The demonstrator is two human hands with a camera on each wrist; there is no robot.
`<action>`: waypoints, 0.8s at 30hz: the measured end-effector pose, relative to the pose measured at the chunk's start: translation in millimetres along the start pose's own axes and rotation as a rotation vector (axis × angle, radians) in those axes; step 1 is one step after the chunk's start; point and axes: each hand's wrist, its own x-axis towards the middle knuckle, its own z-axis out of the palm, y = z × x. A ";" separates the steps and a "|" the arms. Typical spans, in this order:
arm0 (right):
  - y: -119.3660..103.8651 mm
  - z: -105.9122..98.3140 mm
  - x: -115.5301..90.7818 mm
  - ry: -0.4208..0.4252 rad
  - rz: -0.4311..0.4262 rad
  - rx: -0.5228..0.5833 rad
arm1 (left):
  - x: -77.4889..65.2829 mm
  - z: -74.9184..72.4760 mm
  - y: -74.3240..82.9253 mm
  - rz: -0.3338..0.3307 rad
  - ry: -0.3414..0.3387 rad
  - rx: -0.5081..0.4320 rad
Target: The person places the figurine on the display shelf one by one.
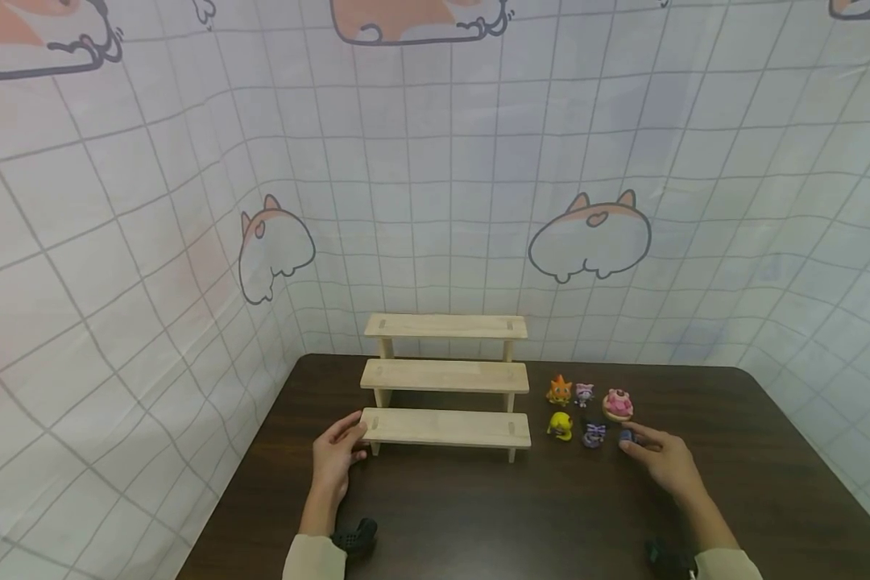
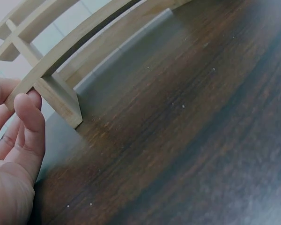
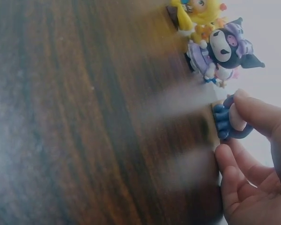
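A three-step wooden display stand [image 1: 445,376] stands on the dark table. My left hand [image 1: 335,453] pinches the left end of its lowest board; in the left wrist view the thumb [image 2: 29,112] lies below the board [image 2: 61,54] and fingers above. At the right, my right hand [image 1: 663,459] pinches a small blue figurine [image 3: 228,121] between thumb and fingers, its base at the table top. Close by stand a black-and-purple figurine [image 3: 220,51], a yellow figurine [image 1: 561,426], a pink figurine [image 1: 618,404], an orange spiky figurine [image 1: 560,391] and a small pink-and-white figurine [image 1: 584,394].
The brown wood-grain table [image 1: 442,515] ends at a white grid-patterned cloth [image 1: 449,161] behind and at both sides. The figurines stand just right of the stand. Dark straps [image 1: 362,538] sit at both wrists.
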 end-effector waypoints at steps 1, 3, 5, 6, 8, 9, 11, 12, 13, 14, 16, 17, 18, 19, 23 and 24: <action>-0.6 -0.2 -0.5 0.003 0.002 0.005 | -0.3 -0.2 0.1 0.001 -0.004 -0.001; -1.9 -0.4 -1.8 0.010 0.009 0.023 | -0.8 -0.6 0.5 0.003 -0.010 -0.007; -3.1 -0.7 -3.1 0.016 0.015 0.033 | -1.1 -1.0 0.7 0.002 -0.015 -0.012; -3.6 -0.8 -3.6 0.020 0.020 0.039 | -1.1 -1.0 0.8 0.002 -0.016 -0.015; -4.8 -1.5 -4.3 0.030 0.028 0.049 | -0.9 -0.9 1.1 0.001 -0.016 -0.021; -5.5 -2.4 -4.3 0.034 0.027 0.047 | -0.7 -0.9 1.0 0.000 -0.015 -0.024; -7.3 -3.8 -4.4 0.037 0.032 0.060 | -0.3 -1.1 0.9 0.001 -0.011 -0.026; -8.3 -4.7 -4.6 0.037 0.036 0.064 | -0.2 -1.3 0.6 0.003 -0.011 -0.025; -9.6 -5.8 -5.0 0.037 0.038 0.072 | 0.2 -1.5 0.2 0.003 -0.008 -0.028; -11.1 -6.9 -5.5 0.038 0.041 0.075 | 0.3 -1.7 -0.3 0.005 -0.007 -0.028; -14.5 -8.8 -7.3 0.051 0.040 0.081 | 0.3 -2.2 -1.2 0.008 -0.007 -0.027; -16.7 -9.9 -8.2 0.059 0.035 0.085 | 0.4 -2.4 -1.7 0.009 -0.007 -0.031; -19.0 -11.1 -9.0 0.071 0.027 0.085 | 0.4 -2.6 -2.0 0.012 -0.009 -0.034; -21.8 -12.4 -9.9 0.082 0.017 0.087 | 0.5 -2.8 -2.1 0.012 -0.010 -0.039; -34.5 -17.5 -13.1 0.108 -0.030 0.097 | 0.3 -3.1 -1.5 0.015 -0.020 -0.050; -37.8 -18.7 -14.0 0.108 -0.040 0.099 | 0.0 -3.1 -1.1 0.017 -0.021 -0.049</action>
